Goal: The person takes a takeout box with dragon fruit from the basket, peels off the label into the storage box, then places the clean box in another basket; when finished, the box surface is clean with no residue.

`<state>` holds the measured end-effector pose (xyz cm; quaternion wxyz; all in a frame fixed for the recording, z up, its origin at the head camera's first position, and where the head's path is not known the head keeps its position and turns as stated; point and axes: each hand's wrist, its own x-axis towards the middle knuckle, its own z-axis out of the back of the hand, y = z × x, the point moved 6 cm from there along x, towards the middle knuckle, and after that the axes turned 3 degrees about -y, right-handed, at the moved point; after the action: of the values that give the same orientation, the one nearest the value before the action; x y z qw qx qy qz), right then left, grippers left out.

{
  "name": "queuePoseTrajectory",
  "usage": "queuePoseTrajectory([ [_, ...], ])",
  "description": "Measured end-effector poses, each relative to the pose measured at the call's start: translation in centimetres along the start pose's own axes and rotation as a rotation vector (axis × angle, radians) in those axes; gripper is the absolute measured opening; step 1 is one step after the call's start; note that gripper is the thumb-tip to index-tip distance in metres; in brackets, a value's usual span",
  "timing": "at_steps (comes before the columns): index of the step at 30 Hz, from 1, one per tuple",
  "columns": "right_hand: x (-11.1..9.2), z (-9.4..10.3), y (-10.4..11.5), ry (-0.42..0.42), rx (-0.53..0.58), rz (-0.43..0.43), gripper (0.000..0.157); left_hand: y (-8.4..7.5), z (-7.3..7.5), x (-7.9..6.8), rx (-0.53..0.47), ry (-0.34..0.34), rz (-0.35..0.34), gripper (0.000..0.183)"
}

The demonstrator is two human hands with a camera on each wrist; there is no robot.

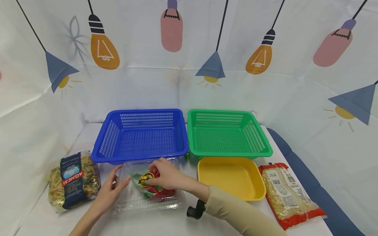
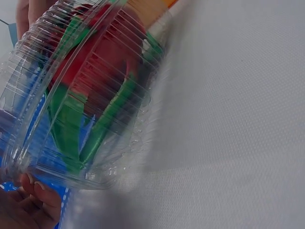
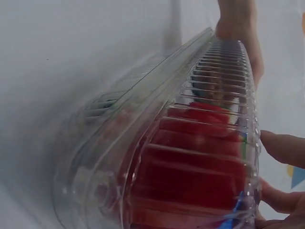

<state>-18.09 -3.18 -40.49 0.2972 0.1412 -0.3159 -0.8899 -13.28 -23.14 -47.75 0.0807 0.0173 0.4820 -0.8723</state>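
A clear plastic clamshell box (image 1: 127, 200) lies on the table in the head view. Through its ribbed walls shows a red fruit (image 3: 190, 167) with green leaf-like strips, resembling a dragon fruit. A round black-and-yellow sticker (image 1: 145, 180) shows over the box. My left hand (image 1: 107, 191) rests at the box's left edge, with the thumb over the lid. My right hand (image 1: 166, 175) reaches over the top, thumb and fingers apart and touching the lid by the sticker. In the right wrist view its fingertips (image 3: 281, 148) meet the outside of the lid.
Behind the box stand a blue basket (image 1: 177, 152) and a green basket (image 1: 230, 154). To the right are a yellow tray (image 1: 227, 180) and a red-edged grain bag (image 1: 283, 190). A pasta bag (image 1: 72, 180) lies at left. A patterned cloth (image 1: 183, 88) hangs behind.
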Motion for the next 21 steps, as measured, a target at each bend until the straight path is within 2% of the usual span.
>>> queuePoseTrajectory([
  [10, 0.28, -0.4, 0.33, -0.006, -0.038, 0.032, 0.029, 0.03, 0.04, -0.07, 0.007, -0.002, 0.01, 0.067],
  [16, 0.39, -0.42, 0.39, -0.032, -0.04, 0.041, 0.016, 0.01, -0.02, 0.0, 0.01, -0.006, 0.008, 0.068],
  [21, 0.46, -0.41, 0.14, -0.035, 0.013, 0.023, 0.01, 0.05, -0.16, 0.11, 0.002, 0.002, 0.008, 0.068],
])
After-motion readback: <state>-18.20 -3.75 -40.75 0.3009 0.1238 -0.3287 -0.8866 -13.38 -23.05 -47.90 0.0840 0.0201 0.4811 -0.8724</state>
